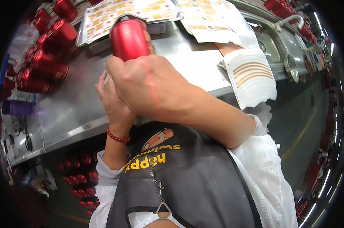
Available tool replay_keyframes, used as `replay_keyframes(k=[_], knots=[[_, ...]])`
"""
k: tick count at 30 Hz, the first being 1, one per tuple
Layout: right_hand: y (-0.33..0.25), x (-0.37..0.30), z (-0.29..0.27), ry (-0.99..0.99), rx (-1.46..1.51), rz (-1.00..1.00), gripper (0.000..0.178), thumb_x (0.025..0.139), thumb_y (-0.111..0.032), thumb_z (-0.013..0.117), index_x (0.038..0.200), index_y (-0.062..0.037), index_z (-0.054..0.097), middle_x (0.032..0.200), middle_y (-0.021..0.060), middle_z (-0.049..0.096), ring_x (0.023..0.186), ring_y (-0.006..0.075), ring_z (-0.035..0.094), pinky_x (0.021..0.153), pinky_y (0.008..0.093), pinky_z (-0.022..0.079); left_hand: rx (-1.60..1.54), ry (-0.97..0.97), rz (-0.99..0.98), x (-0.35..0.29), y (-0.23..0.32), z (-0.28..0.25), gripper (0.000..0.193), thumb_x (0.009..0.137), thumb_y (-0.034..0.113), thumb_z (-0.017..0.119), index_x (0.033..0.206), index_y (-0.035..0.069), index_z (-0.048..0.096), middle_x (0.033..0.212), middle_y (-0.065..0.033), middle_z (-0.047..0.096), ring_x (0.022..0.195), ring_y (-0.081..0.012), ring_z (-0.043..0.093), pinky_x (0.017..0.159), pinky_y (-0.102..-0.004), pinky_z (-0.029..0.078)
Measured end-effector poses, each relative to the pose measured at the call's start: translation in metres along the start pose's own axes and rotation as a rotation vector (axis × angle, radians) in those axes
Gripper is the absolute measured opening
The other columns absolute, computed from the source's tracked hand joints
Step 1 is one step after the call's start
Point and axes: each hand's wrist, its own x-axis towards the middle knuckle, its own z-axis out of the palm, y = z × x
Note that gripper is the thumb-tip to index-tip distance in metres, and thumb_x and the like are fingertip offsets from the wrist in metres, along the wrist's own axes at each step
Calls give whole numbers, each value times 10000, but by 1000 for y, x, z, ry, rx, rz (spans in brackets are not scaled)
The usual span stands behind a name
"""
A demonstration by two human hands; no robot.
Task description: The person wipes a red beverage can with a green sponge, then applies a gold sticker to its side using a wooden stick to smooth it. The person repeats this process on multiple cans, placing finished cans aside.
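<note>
A shiny red metal can [129, 40] with a dark rim and gold marking on its side is held up over the steel bench. My right hand [153, 85] is closed around its lower part, the forearm crossing from the right. Partly behind it, my left hand [117, 100], with a red bead bracelet at the wrist and a ring, is bent up against the same can's lower end. The right hand hides most of the left hand's grip and the can's base. Just beyond the can lies a printed decal sheet [98, 22] on a tray.
Several similar red cans [50, 64] crowd the bench's left side. More decal sheets [206, 22] lie at the back, and a striped white sheet [252, 74] hangs over the front edge. A sink [266, 41] with a faucet [291, 19] is at right. More cans [80, 178] stand below the bench.
</note>
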Motion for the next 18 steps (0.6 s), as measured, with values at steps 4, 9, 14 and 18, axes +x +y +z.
replay_keyframes(k=[4,9,14,18], knots=[[63,-75,-39,292,173,43,397,778,131,500,1140,21,620,1268,217,625,1156,357,624,960,399,504,25,-76,-26,-5,-2,-2,830,790,543,798,1348,-11,532,1370,-168,554,1390,-421,332,1136,-505,295],[151,-228,-79,151,-260,448,421,751,181,489,1064,-2,704,1298,153,624,1243,344,567,1040,396,458,42,-40,-17,-5,11,1,824,853,499,762,1418,-15,454,1425,-185,500,1389,-407,332,1151,-487,258],[153,-284,-54,95,-425,516,395,779,126,588,1112,-42,719,1240,118,648,1252,339,545,1038,409,460,-78,17,-58,-11,16,7,788,896,461,735,1441,-18,429,1439,-191,477,1363,-354,385,1142,-457,274],[153,-294,-49,144,-355,486,359,793,76,639,1114,-61,726,1213,108,649,1249,339,536,1041,415,455,3,-3,-45,-11,13,6,786,913,468,712,1452,-22,417,1449,-197,465,1354,-339,403,1136,-441,290]])
